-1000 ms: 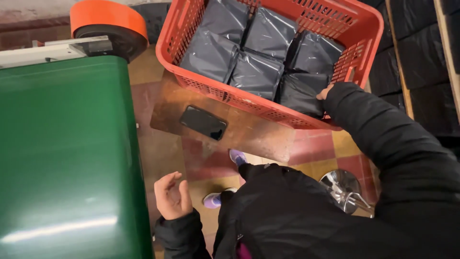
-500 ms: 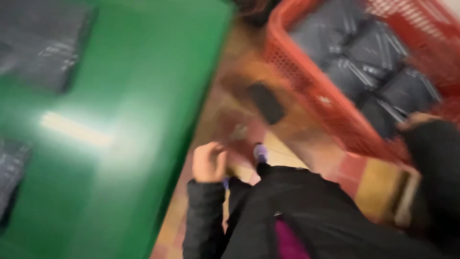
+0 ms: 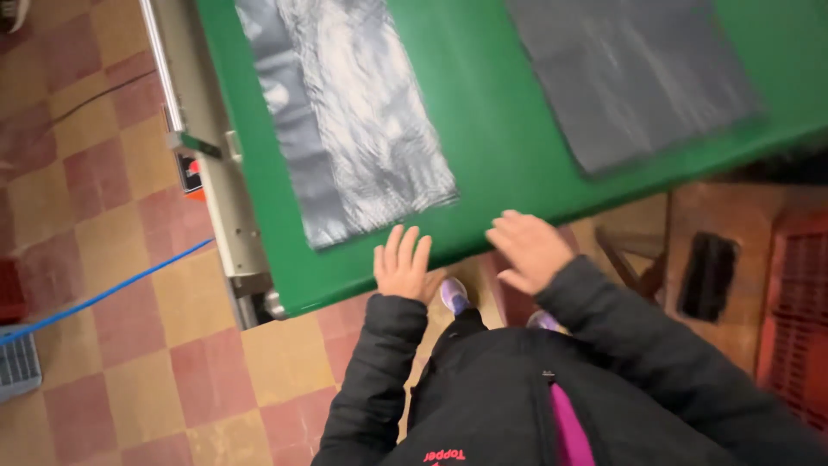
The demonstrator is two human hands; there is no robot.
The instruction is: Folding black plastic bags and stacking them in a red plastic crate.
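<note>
The grey plastic bag [image 3: 349, 121] lies flat and crinkled on the green belt [image 3: 492, 129], its near end just short of the belt's front edge. We have both hands empty: our left hand [image 3: 403, 269] is spread with fingers straight, hovering at the belt's edge just below the bag's near corner, and our right hand [image 3: 528, 250] is loosely open beside it, over the same edge, gripping nothing. A second, darker grey bag [image 3: 634, 78] lies further to the right on the belt, well apart from the first.

To take the nearer bag well, we judge it best to bring both palms flat onto its near end and pinch the film at two corners, since thin plastic like this will likely slide or bunch if caught with one hand. Keeping it low over the belt should stop it from folding on itself.

Beyond the belt, a metal side rail [image 3: 203, 155] runs along the left edge, a blue cable [image 3: 103, 293] crosses the chequered floor [image 3: 78, 198], and a red crate [image 3: 798, 319] stands at the right, partly in view.
</note>
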